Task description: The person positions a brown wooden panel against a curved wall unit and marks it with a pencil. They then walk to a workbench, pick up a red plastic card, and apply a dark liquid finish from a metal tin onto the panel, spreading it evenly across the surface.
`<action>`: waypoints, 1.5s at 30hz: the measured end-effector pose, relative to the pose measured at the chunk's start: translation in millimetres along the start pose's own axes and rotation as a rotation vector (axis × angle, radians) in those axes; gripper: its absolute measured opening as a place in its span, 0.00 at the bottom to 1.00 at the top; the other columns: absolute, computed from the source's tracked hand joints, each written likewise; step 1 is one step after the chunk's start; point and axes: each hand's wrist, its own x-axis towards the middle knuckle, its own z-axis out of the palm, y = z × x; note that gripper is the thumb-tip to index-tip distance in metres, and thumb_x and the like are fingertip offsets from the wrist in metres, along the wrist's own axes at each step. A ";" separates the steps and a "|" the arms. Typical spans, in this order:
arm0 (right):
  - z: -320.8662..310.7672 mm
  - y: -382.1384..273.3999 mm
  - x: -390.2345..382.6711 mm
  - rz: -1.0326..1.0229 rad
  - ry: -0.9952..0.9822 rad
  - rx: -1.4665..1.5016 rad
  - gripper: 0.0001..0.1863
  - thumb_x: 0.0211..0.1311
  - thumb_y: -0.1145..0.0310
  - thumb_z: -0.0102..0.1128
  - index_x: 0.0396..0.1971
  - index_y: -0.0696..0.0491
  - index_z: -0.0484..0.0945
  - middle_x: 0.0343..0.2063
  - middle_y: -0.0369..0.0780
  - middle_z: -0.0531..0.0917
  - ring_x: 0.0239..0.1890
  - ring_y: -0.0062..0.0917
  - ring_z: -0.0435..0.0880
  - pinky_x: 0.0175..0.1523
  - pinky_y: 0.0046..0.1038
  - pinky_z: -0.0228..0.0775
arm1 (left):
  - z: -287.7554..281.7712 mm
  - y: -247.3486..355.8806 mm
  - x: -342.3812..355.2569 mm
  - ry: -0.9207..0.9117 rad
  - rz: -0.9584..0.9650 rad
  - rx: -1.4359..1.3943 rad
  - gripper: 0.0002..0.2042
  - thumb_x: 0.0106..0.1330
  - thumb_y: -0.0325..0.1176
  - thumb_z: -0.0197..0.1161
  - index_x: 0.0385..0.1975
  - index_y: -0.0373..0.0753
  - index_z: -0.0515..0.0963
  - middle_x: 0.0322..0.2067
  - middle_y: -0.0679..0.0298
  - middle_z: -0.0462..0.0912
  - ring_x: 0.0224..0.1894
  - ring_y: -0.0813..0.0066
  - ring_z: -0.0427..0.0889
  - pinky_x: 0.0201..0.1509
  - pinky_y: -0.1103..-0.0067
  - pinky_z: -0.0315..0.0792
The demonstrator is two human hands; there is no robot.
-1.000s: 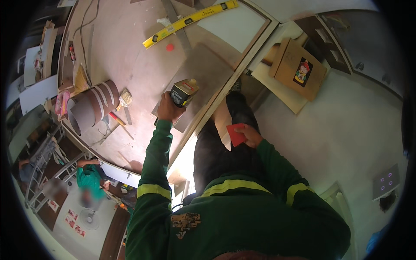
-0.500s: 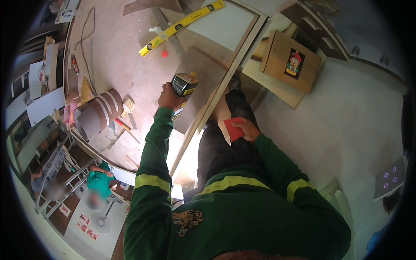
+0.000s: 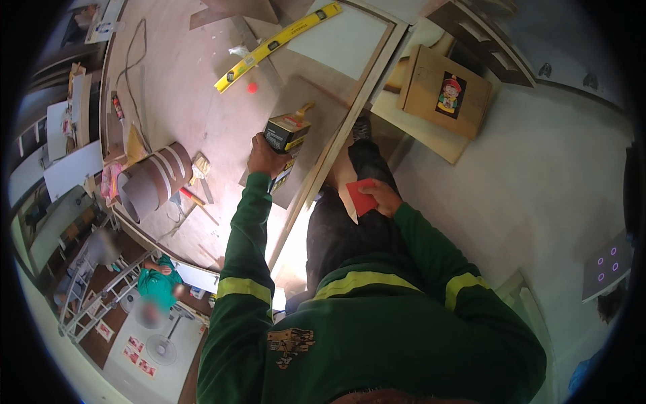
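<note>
Shifted nearer one red disc (image 3: 252, 87), one black tin (image 3: 280, 138) is over one brown board (image 3: 311, 97) on the desk (image 3: 202, 108), the left hand (image 3: 267, 156) clamping its fingers round the side; the right hand (image 3: 382, 199) pinches one red sheet (image 3: 361, 197) between its fingers

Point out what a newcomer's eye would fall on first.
The long yellow spirit level strikes first, lying slantwise on the worktable near the picture's top. Then the left hand grips a boxy black-and-gold can near the worktable's edge; the right hand holds a flat red piece over dark trousers.
</note>
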 end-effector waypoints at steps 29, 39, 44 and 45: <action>71.0 19.3 51.8 -0.163 0.034 -0.699 0.14 0.71 0.67 0.65 0.50 0.58 0.82 0.42 0.38 0.87 0.41 0.22 0.87 0.49 0.29 0.81 | 51.1 -231.8 -161.5 -0.008 -0.403 -0.131 0.42 0.42 0.43 0.85 0.55 0.36 0.65 0.55 0.48 0.76 0.54 0.43 0.84 0.57 0.57 0.81; 212.0 -34.5 93.5 -0.309 -0.211 -0.886 0.18 0.71 0.63 0.67 0.52 0.62 0.84 0.43 0.40 0.89 0.43 0.21 0.86 0.51 0.28 0.79 | 44.9 -217.5 -193.2 0.241 -0.030 -0.383 0.41 0.44 0.35 0.84 0.60 0.35 0.68 0.51 0.48 0.79 0.51 0.44 0.83 0.56 0.57 0.78; 243.7 -28.6 100.1 -0.400 -0.203 -0.994 0.20 0.72 0.63 0.67 0.54 0.62 0.82 0.45 0.41 0.88 0.45 0.23 0.87 0.52 0.29 0.79 | 34.3 -204.0 -188.0 0.304 0.075 -0.303 0.40 0.45 0.35 0.84 0.59 0.38 0.68 0.48 0.50 0.81 0.49 0.46 0.84 0.52 0.60 0.80; 240.6 -25.4 106.0 -0.428 -0.209 -0.994 0.21 0.71 0.62 0.67 0.54 0.63 0.82 0.45 0.42 0.88 0.46 0.26 0.87 0.53 0.31 0.79 | 35.1 -204.1 -187.7 0.314 0.076 -0.306 0.40 0.45 0.35 0.84 0.59 0.38 0.68 0.48 0.51 0.81 0.48 0.46 0.84 0.52 0.60 0.80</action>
